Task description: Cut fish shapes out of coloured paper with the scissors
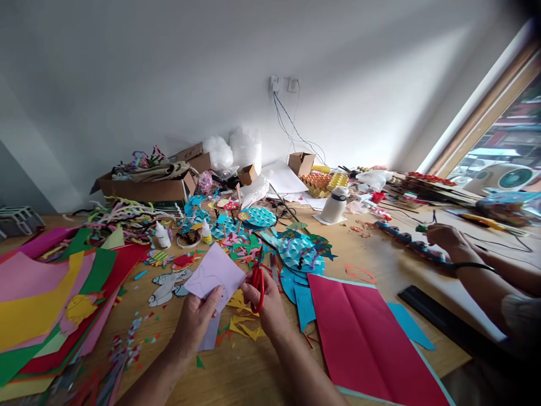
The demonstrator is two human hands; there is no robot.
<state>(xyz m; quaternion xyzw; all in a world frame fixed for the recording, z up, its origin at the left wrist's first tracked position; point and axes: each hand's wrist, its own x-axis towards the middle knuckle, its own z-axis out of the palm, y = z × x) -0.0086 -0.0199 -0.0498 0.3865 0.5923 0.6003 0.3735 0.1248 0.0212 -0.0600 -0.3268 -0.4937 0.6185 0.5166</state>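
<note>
"Lilac paper [211, 264]: where do I have it?"
"Raised over the worktop [230, 373], pinched by my left grip [196, 319], probably to keep its edge steady beside the red scissors [256, 277]."
"My right grip [272, 304]?"
"Curled around their handles, blades pointing away from me."
"How does the paper look?"
"Flat, angular, with a thin fish-like outline drawn on it."

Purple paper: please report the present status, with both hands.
Left hand pinching purple paper, drawn on. Right hand holding red scissors near paper's edge. Yellow scraps close by.
</note>
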